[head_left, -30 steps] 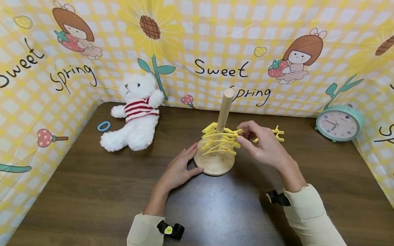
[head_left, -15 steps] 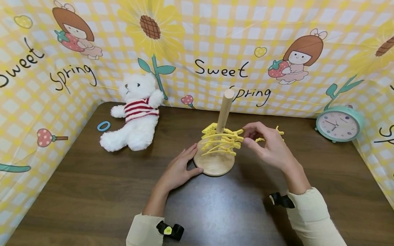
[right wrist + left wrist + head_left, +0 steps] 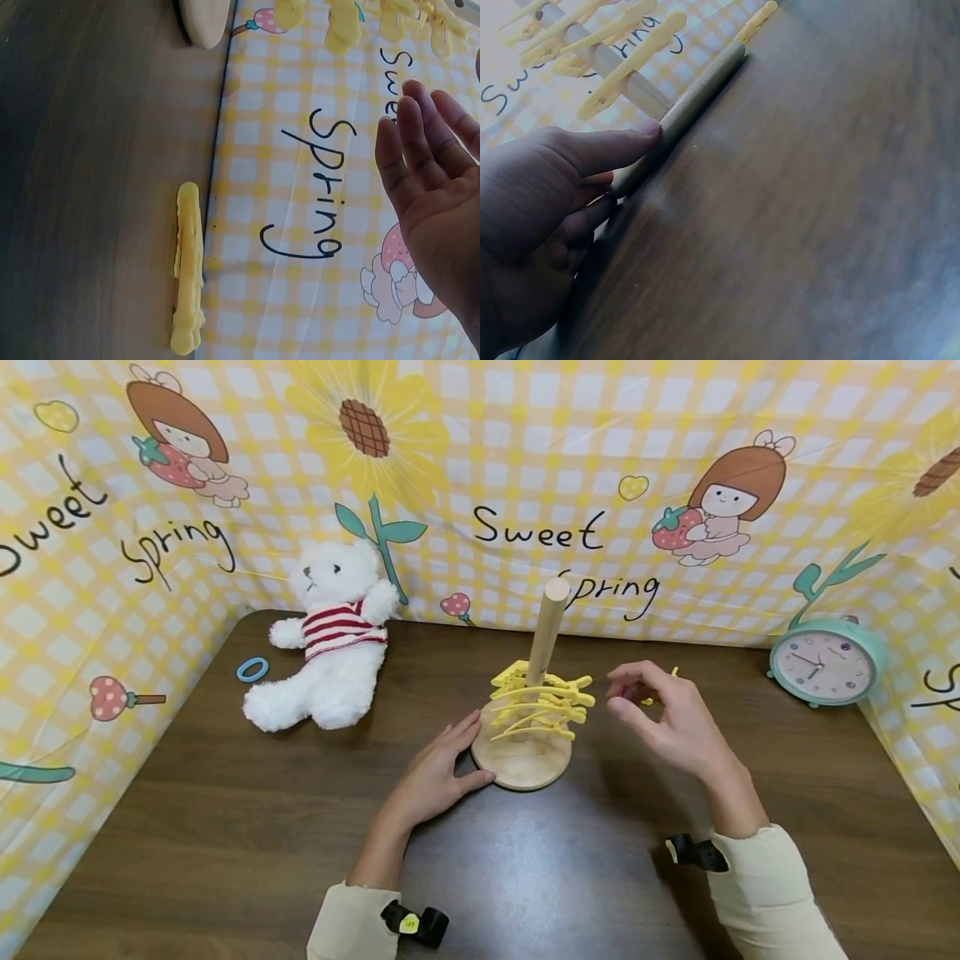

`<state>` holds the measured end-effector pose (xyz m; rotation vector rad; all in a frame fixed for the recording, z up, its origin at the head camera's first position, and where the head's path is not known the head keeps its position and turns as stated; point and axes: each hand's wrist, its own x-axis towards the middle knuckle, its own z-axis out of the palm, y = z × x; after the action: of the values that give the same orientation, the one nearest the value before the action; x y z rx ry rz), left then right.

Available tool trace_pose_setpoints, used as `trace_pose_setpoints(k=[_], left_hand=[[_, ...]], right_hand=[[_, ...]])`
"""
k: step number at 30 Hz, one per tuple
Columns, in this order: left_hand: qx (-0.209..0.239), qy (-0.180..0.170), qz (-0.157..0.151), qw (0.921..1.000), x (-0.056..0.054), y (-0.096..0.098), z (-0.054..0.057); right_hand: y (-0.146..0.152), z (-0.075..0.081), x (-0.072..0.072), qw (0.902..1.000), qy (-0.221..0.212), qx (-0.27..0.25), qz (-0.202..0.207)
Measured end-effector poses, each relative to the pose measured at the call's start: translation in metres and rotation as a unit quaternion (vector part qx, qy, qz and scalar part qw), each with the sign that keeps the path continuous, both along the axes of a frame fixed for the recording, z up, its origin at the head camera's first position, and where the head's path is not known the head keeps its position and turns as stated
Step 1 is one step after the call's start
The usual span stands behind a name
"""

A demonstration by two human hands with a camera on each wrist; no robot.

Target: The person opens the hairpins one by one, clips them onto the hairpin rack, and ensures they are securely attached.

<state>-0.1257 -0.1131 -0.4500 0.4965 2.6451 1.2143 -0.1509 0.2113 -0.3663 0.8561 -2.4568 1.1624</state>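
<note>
A round wooden stand (image 3: 525, 768) with an upright pole (image 3: 547, 635) stands mid-table. Around the pole are several thin yellow pieces (image 3: 536, 695) with curved arms, stacked in layers; their exact kind is unclear. My left hand (image 3: 433, 777) holds the base at its left edge; the left wrist view has the thumb on the rim (image 3: 705, 88) and the fingers at its side. To the right of the stack, my right hand (image 3: 671, 718) hovers with relaxed fingers and holds nothing. Behind it, mostly hidden in the head view, a loose yellow piece (image 3: 187, 270) lies on the table.
A white teddy bear (image 3: 345, 635) in a striped shirt lies at the back left, beside a blue ring (image 3: 252, 669). At the back right stands a mint alarm clock (image 3: 825, 662). Patterned cloth (image 3: 517, 460) hangs around the table.
My right hand has let go of the top yellow piece on the pole and drawn away to the right, covering more of the loose piece. My left hand stays on the base.
</note>
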Motion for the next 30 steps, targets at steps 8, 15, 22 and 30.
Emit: trace_pose_setpoints(k=[8,15,22,30], left_hand=[[0.0,-0.006,0.001,1.0,0.001,-0.001,0.001],[-0.001,-0.006,0.001,1.0,0.001,0.0,0.002],[0.001,-0.004,0.003,1.0,0.001,0.0,0.001],[0.001,0.001,0.001,1.0,0.001,0.0,0.0]], right_hand=[[0.01,-0.003,-0.001,0.9998,-0.001,-0.009,-0.019],[0.022,-0.006,-0.003,0.9989,-0.01,-0.007,-0.046],[0.035,-0.009,-0.007,0.9973,-0.02,-0.002,-0.071],[0.053,-0.009,-0.008,0.9937,-0.034,0.003,-0.106]])
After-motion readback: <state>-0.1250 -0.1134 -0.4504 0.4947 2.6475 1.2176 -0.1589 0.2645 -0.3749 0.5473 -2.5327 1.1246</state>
